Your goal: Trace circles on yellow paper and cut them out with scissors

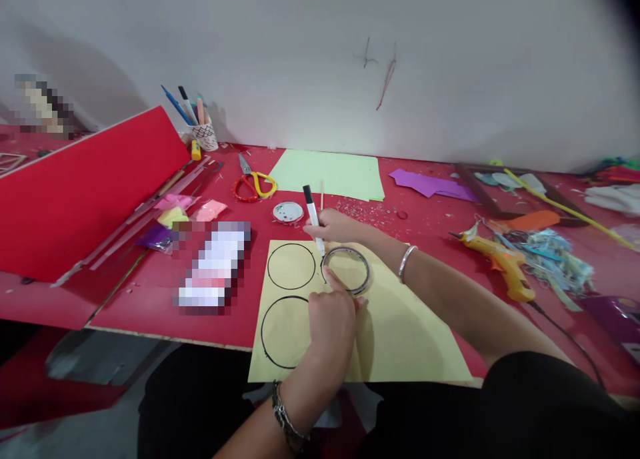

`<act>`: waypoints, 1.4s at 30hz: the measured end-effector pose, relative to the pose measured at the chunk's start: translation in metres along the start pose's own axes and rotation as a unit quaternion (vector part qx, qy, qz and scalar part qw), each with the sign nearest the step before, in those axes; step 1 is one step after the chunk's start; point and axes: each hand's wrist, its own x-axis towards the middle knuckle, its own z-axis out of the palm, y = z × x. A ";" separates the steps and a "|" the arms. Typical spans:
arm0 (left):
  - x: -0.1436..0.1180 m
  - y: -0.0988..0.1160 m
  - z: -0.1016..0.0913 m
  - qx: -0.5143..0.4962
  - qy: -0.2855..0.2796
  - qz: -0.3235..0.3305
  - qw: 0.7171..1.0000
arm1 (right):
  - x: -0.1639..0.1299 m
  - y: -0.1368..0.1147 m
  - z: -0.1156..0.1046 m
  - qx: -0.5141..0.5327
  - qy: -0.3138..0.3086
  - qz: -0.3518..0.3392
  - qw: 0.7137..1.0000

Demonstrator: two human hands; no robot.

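Note:
A sheet of yellow paper [410,325] lies at the table's front edge, with two black circles drawn on its left side. A grey ring [369,272] rests flat on the sheet's upper part. My left hand [333,322] holds the ring down against the paper, its index finger at the near left rim and its thumb by the lower edge. In my right hand [343,225] is a black-capped white marker [313,212], held nearly upright. Its tip touches the paper at the ring's left side, where a short black line shows.
Scissors [253,185], a round lid [287,212] and pale green sheets [327,172] lie beyond the paper. A blurred phone-like object [215,265] is at left, near a red board [95,192] and a pen cup [205,135]. At right are a glue gun [500,265] and yarn scraps [555,262].

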 end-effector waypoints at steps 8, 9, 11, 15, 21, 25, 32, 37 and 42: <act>0.000 -0.019 -0.014 0.002 0.000 0.028 1.000 | -0.036 0.026 -0.021 0.140 0.226 -0.019 0.964; 0.001 -0.025 -0.015 0.013 0.002 0.045 0.999 | -0.045 0.028 -0.023 0.157 0.257 -0.023 0.953; 0.001 -0.037 -0.018 0.037 0.005 0.075 0.996 | -0.067 0.030 -0.026 0.184 0.304 -0.031 0.934; 0.004 -0.058 -0.024 0.059 0.006 0.109 0.992 | -0.117 0.026 -0.014 0.215 0.382 -0.034 0.898; 0.010 -0.073 -0.035 0.074 -0.008 0.144 0.987 | -0.170 -0.004 0.045 0.174 0.402 -0.018 0.899; 0.010 -0.073 -0.037 0.079 -0.005 0.163 0.983 | -0.166 -0.023 0.082 -0.046 0.332 -0.060 0.940; 0.003 -0.072 -0.030 0.085 0.003 0.160 0.983 | -0.142 -0.024 0.102 -0.219 0.289 -0.076 0.929; 0.001 -0.072 -0.026 0.073 0.008 0.154 0.985 | -0.139 -0.030 0.102 -0.249 0.262 -0.056 0.931; 0.001 -0.070 -0.024 0.064 0.010 0.149 0.987 | -0.137 -0.029 0.105 -0.265 0.264 -0.030 0.927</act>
